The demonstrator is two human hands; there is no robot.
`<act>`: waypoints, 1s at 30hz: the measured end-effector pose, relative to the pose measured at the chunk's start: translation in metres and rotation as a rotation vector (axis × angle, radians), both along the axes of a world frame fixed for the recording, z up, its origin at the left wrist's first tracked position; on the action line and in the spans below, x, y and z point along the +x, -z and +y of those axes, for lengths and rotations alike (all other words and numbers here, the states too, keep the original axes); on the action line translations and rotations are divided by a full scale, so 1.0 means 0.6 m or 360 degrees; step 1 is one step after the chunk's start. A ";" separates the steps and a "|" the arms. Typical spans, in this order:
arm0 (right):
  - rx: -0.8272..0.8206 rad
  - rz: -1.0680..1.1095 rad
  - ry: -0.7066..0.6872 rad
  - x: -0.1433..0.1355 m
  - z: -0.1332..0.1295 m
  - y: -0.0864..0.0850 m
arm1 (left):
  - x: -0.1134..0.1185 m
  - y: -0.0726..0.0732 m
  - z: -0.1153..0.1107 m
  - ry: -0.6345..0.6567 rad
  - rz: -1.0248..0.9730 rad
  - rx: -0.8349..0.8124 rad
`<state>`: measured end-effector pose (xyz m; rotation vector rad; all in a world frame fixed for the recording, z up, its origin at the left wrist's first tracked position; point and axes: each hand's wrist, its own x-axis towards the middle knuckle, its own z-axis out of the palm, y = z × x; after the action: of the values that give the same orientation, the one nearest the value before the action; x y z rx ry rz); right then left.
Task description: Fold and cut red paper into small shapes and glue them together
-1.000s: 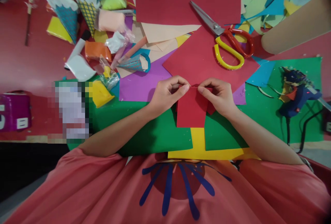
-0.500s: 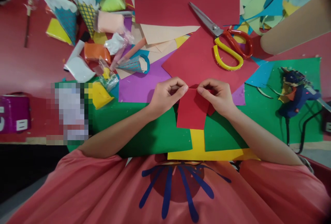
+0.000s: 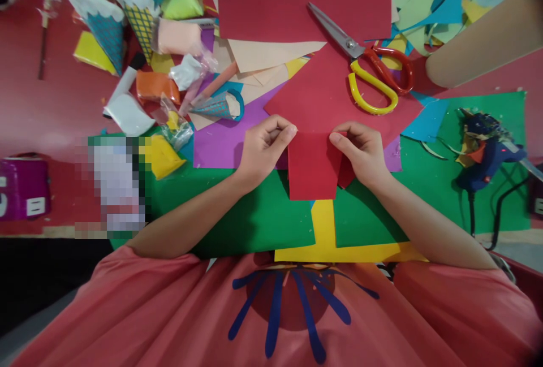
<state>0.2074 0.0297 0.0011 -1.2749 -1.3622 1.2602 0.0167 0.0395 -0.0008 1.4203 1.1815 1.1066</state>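
Note:
A small red piece of foam or paper point(image 3: 314, 169) hangs between my hands over the green sheets. My left hand point(image 3: 268, 149) pinches its upper left corner between thumb and fingers. At the upper right corner, my right hand point(image 3: 360, 149) holds it in the same way. Another red edge shows behind the piece near my right fingers. Beyond my hands lies a larger red sheet point(image 3: 339, 95) on purple sheets point(image 3: 220, 143). Scissors point(image 3: 350, 44) with one yellow and one red handle rest on it, blades half closed.
Left are wrapped clay packs point(image 3: 158, 87), patterned cones point(image 3: 104, 30) and a yellow pack point(image 3: 163, 156). A blue glue gun point(image 3: 479, 163) with a cable lies on green foam at right, below a beige tube point(image 3: 479, 39). Paper scraps point(image 3: 428, 2) fill the upper right.
Both hands have risen slightly away from my body with the red piece. They have moved farther apart, so more of its top edge shows between them.

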 end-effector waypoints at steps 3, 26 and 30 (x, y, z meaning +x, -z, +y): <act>-0.0020 0.0014 0.0012 -0.001 0.000 0.000 | -0.001 0.004 -0.001 0.0139 -0.0003 -0.0159; -0.0023 0.0094 0.0021 0.004 0.001 0.002 | -0.001 0.009 -0.003 0.0361 0.0083 -0.0288; -0.0014 0.0135 0.0020 0.008 0.003 0.007 | -0.001 0.006 -0.002 0.0387 0.0073 -0.0321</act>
<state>0.2121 0.0314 -0.0028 -1.2203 -1.2883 1.2985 0.0163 0.0382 -0.0047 1.3951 1.0861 0.7688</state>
